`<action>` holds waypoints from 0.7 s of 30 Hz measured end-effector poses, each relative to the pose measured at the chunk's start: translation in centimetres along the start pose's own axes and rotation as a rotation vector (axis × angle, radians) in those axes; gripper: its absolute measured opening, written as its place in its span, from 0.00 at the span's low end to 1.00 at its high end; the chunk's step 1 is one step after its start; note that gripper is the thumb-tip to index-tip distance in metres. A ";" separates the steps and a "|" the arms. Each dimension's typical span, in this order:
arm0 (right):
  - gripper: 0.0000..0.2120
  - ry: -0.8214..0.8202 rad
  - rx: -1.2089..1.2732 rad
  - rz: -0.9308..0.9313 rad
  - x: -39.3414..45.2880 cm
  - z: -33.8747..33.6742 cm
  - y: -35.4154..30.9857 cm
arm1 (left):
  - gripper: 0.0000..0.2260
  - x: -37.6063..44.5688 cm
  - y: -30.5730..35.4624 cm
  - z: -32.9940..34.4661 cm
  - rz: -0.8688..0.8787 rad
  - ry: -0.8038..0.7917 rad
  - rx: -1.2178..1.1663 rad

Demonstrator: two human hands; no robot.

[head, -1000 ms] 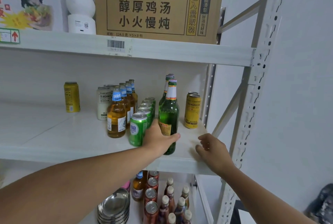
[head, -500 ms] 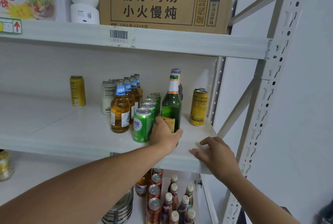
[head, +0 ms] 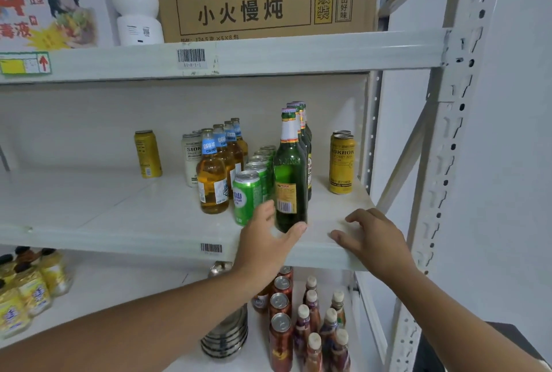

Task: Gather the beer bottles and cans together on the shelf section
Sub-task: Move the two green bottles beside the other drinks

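Green bottle (head: 290, 174) at left hand (head: 265, 240)

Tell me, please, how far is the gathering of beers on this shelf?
Mostly done: amber bottles, green cans and green bottles stand together. In hand: the left hand opens around the front green bottle. Left: one yellow can stands apart, far left; the gold cans sit slightly right.
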State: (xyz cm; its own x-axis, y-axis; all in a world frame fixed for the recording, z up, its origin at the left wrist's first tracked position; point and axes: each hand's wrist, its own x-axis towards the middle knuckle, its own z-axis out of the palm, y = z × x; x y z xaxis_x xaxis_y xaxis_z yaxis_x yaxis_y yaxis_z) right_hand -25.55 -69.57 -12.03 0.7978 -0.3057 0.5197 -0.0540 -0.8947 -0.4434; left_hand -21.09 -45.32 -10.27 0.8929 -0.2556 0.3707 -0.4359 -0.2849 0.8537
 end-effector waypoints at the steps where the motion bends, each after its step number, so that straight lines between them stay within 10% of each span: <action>1: 0.24 0.003 -0.001 -0.001 0.0 0.1 0.1 | 0.26 -0.9 -0.3 -0.6 0.025 0.001 0.022; 11: 0.10 0.078 0.022 -0.017 -1.9 0.6 -3.2 | 0.07 -4.8 -3.2 -11.6 0.067 0.038 0.409; 21: 0.17 -0.194 0.136 -0.250 -4.2 2.4 -17.7 | 0.17 -4.1 -5.4 -26.2 -0.032 0.058 0.630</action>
State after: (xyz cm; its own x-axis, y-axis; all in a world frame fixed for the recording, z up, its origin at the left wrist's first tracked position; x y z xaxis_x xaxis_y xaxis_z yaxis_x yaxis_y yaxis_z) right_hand -26.52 -51.68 -8.07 0.8760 -0.0030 0.4822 0.2279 -0.8787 -0.4195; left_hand -19.44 -18.51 -6.84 0.9036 -0.1921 0.3829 -0.3755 -0.7853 0.4923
